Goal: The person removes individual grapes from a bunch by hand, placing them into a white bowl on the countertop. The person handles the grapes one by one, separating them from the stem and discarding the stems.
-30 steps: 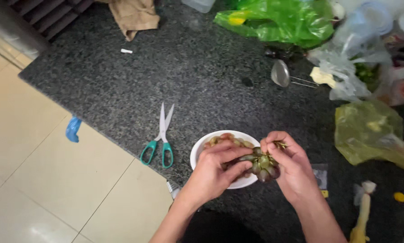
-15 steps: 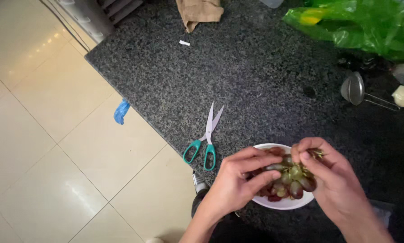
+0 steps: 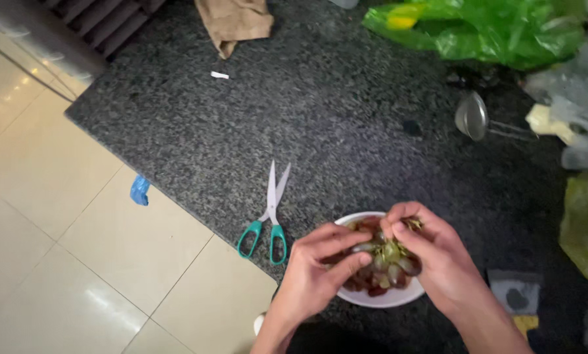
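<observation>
A bunch of reddish-green grapes (image 3: 387, 262) hangs over a white bowl (image 3: 380, 301) near the front edge of a dark speckled stone counter (image 3: 333, 118). Both my hands are closed on the bunch. My left hand (image 3: 320, 265) pinches it from the left, with the fingertips on a grape. My right hand (image 3: 431, 252) holds it from the top and right, around the stem. More grapes lie in the bowl beneath. Teal-handled scissors (image 3: 269, 213) rest on the counter just left of the bowl.
A green plastic bag (image 3: 484, 29) and a crumpled brown paper bag (image 3: 235, 21) sit at the back. A small metal strainer (image 3: 474, 118) lies right of centre, with clear and yellow bags (image 3: 585, 223) at the right edge. A blue scrap (image 3: 139, 190) lies on the tiled floor.
The camera has shifted, so the bowl and hands now sit lower and more to the right in view. Both hands keep hold of the grape bunch over the bowl.
</observation>
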